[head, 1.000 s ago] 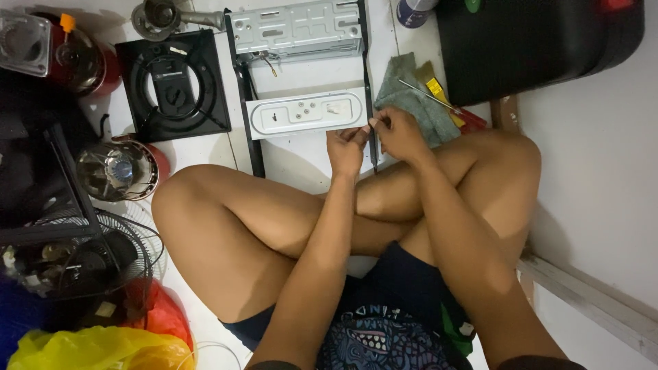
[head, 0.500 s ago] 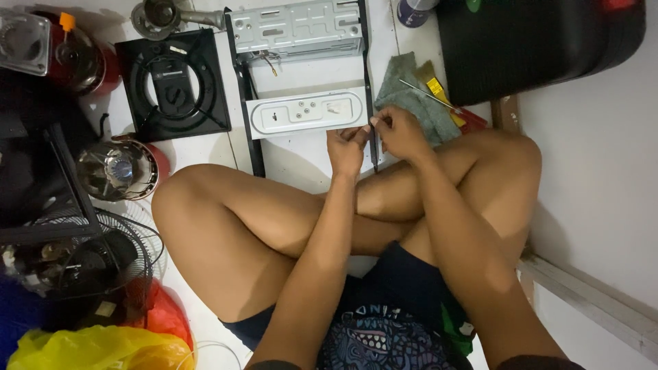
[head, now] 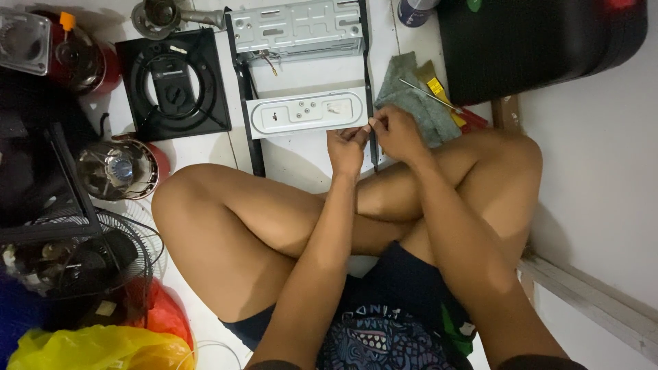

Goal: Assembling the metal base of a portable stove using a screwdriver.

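**Q.** What do the hands hold, and where does it lie?

**A.** The left hand (head: pixel 347 147) and right hand (head: pixel 396 133) meet fingertip to fingertip just at the right end of the long white metal faceplate with rounded corners (head: pixel 306 112). Both are curled shut, pinching something too small to identify. The faceplate lies flat on the floor, between the rails of a black metal frame (head: pixel 249 130).

**Q.** How would the faceplate handle?

**A.** Judged thin, stiff and light; likely sharp-edged. Best gripped by its long edges, not by the cut-outs.

**Q.** Which containers appear?

**A.** Beyond the faceplate, a grey perforated sheet-metal chassis (head: pixel 296 27); its contents are hidden. Left of the faceplate, a black square fan housing (head: pixel 171 81) and a shiny metal bowl-shaped part (head: pixel 118 169). Far left and nearer the viewer, a yellow plastic bag (head: pixel 96 348), contents unseen.

**Q.** What lies right of the faceplate?

**A.** A grey folded cloth (head: pixel 414 99) bearing a red-handled screwdriver (head: pixel 442 103).
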